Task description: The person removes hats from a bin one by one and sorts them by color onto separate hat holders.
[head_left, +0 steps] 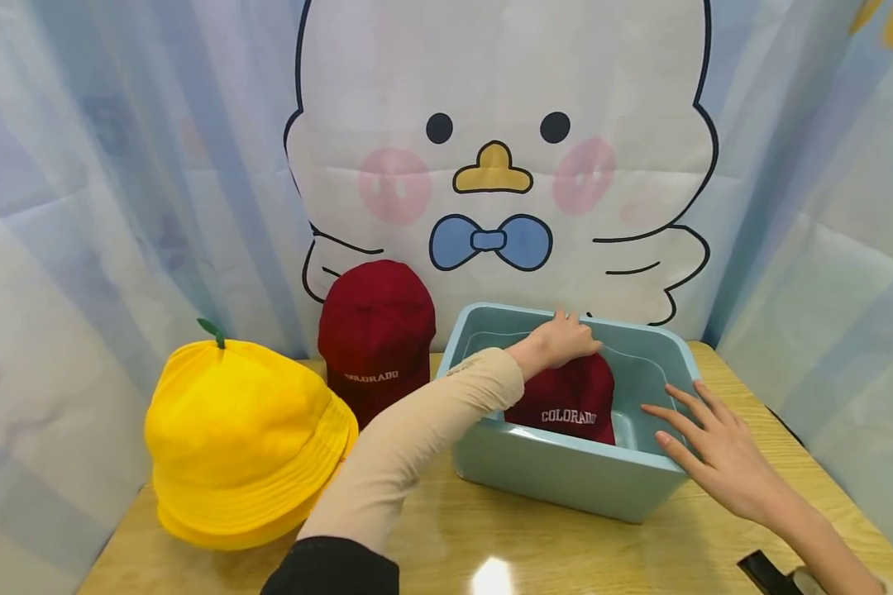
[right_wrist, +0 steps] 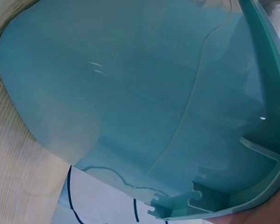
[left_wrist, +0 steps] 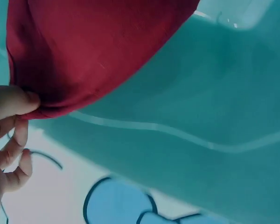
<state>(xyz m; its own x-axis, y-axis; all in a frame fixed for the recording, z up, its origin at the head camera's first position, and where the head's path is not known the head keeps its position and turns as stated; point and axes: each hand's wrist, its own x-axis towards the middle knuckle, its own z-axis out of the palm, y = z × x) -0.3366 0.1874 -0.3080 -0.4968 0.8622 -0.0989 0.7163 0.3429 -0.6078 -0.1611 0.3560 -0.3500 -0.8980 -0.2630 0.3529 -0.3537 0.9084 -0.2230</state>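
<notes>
A maroon baseball cap with white COLORADO lettering is inside the light blue plastic bin. My left hand reaches in over the bin and pinches the cap's edge between thumb and fingers. In the left wrist view, that cap hangs from the thumb and fingertips of the left hand. At the bin's right rim, my right hand lies with fingers spread. Only a sliver of the right hand shows in the right wrist view, beside the bin's wall.
Left of the bin stands another maroon COLORADO cap, partly hidden by the left sleeve. A yellow bucket hat with a green sprout on top sits at the table's left. Behind the wooden table hangs a cartoon-printed curtain.
</notes>
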